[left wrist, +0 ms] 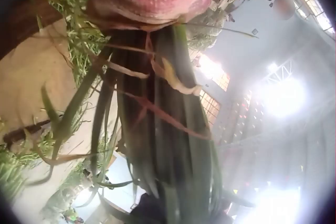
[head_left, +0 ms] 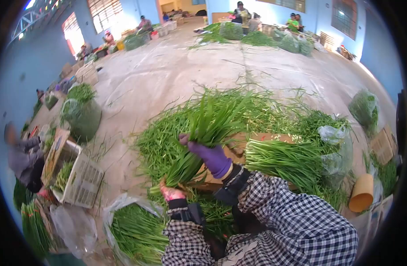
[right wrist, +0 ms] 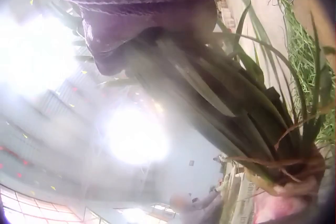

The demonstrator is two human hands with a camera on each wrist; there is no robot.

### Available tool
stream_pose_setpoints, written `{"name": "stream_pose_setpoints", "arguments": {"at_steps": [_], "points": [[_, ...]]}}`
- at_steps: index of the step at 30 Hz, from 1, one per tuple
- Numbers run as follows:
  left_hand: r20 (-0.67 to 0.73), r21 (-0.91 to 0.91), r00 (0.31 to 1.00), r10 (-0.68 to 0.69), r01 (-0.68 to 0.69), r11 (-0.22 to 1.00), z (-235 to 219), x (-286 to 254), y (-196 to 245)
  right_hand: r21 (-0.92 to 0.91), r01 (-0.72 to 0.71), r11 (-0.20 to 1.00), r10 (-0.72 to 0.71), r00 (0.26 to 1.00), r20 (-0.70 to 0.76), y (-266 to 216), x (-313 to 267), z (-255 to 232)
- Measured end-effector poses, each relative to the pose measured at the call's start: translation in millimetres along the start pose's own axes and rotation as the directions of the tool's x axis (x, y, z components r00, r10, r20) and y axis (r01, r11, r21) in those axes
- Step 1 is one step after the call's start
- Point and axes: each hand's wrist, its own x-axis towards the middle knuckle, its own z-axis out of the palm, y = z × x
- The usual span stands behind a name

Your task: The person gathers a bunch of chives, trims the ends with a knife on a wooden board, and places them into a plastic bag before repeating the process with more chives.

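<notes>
A bunch of garlic chives [head_left: 185, 166] slants up between my hands, long flat leaves fanning out at the top. My right hand [head_left: 212, 157], in a purple glove, grips it around the leaves higher up. Lower down, my left hand [head_left: 171, 193] holds the stem end, wearing a pink and white glove. Thin dry brownish leaves [left wrist: 173, 113] hang across the bunch close to the left glove in the left wrist view. The right wrist view shows the leaves [right wrist: 210, 98] running from the purple glove down to the pink one.
Cleaned chives [head_left: 283, 162] lie stacked on a cardboard sheet [head_left: 239, 144] to the right. Loose chives [head_left: 163, 133] spread around it. A lined bag of chives [head_left: 139, 230] sits at front left, a white crate [head_left: 86, 177] beyond. An orange-brown cylinder [head_left: 362, 193] stands right. People sit farther off.
</notes>
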Motion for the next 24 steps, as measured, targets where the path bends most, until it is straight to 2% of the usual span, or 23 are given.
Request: {"name": "stream_pose_setpoints", "arguments": {"at_steps": [1, 3, 5, 6, 7, 9, 10, 11, 12, 13, 15, 16, 17, 18, 19, 20, 21, 22, 23, 24], "points": [[0.026, -0.062, 0.994, -0.107, 0.109, 0.992, 4, -5, 0, 0.008, -0.031, 0.999, 0.031, 0.999, 0.021, -4, 1, 4], [-0.156, -0.083, 0.965, -0.211, 0.2, 0.976, 22, -15, -10, -0.071, -0.161, 0.984, 0.148, 0.976, -0.159, -15, 7, 5], [-0.12, -0.041, 0.98, -0.162, 0.158, 0.987, 20, -12, -27, -0.129, 0.019, 0.991, -0.04, 0.986, -0.159, -15, 22, -4], [-0.115, -0.031, 0.983, -0.143, 0.141, 0.99, 18, -11, -31, -0.166, 0.05, 0.985, -0.067, 0.992, -0.102, -19, 31, -9], [0.021, 0.096, 0.99, -0.141, 0.138, 0.986, 19, -15, -31, -0.203, 0.085, 0.976, -0.096, 0.994, -0.048, -27, 39, -12], [0.148, 0.221, 0.975, -0.165, 0.13, 0.967, 15, -20, -29, -0.135, 0.175, 0.975, -0.178, 0.984, -0.009, -51, 55, -8], [0.194, 0.219, 0.974, -0.115, 0.071, 0.973, 9, -23, -20, -0.14, 0.158, 0.977, -0.162, 0.987, -0.014, -65, 60, -7], [0.242, 0.217, 0.968, -0.062, 0.009, 0.976, 4, -22, -13, -0.109, 0.22, 0.969, -0.208, 0.972, 0.11, -81, 65, -7], [0.19, 0.292, 0.968, 0.165, -0.216, 0.932, 0, -17, -8, -0.066, 0.279, 0.958, -0.257, 0.938, 0.231, -90, 70, -9], [0.128, 0.401, 0.915, 0.384, -0.402, 0.823, 0, -14, -2, -0.042, 0.235, 0.971, -0.223, 0.956, 0.192, -92, 74, -14], [0.204, 0.307, 0.872, 0.445, -0.488, 0.817, -3, -16, 11, -0.321, 0.198, 0.926, -0.162, 0.978, 0.134, -77, 74, -27], [0.227, 0.274, 0.857, 0.462, -0.512, 0.814, 0, -20, 15, -0.68, 0.124, 0.723, 0.014, 0.981, 0.194, -43, 78, -49], [0.105, 0.331, 0.875, 0.473, -0.479, 0.813, 8, -29, 16, -0.919, 0.087, 0.385, 0.196, 0.965, 0.174, -12, 81, -71], [-0.01, 0.389, 0.875, 0.485, -0.443, 0.808, 13, -32, 19, -0.888, 0.228, 0.4, 0.092, 0.954, 0.286, -5, 72, -72], [-0.001, 0.387, 0.87, 0.493, -0.454, 0.802, 8, -25, 25, -0.885, 0.237, 0.402, 0.08, 0.953, 0.292, -10, 75, -68], [0.057, 0.294, 0.911, 0.409, -0.407, 0.865, 4, -27, 32, -0.68, 0.175, 0.712, -0.041, 0.977, 0.208, -18, 76, -63], [0.054, 0.363, 0.905, 0.422, -0.412, 0.836, -1, -32, 29, -0.369, 0.118, 0.922, -0.101, 0.993, 0.066, -21, 71, -63], [0.052, 0.431, 0.899, 0.434, -0.412, 0.802, 8, -46, 29, -0.438, -0.029, 0.898, 0.043, 0.999, 0.022, -20, 70, -67], [0.049, 0.445, 0.905, 0.422, -0.398, 0.802, 8, -52, 27, -0.435, -0.043, 0.9, 0.049, 0.999, 0.002, -15, 68, -72], [0.037, 0.426, 0.896, 0.443, -0.415, 0.804, 10, -54, 28, -0.621, 0.05, 0.782, 0.035, 0.992, 0.124, -9, 68, -74]]}}
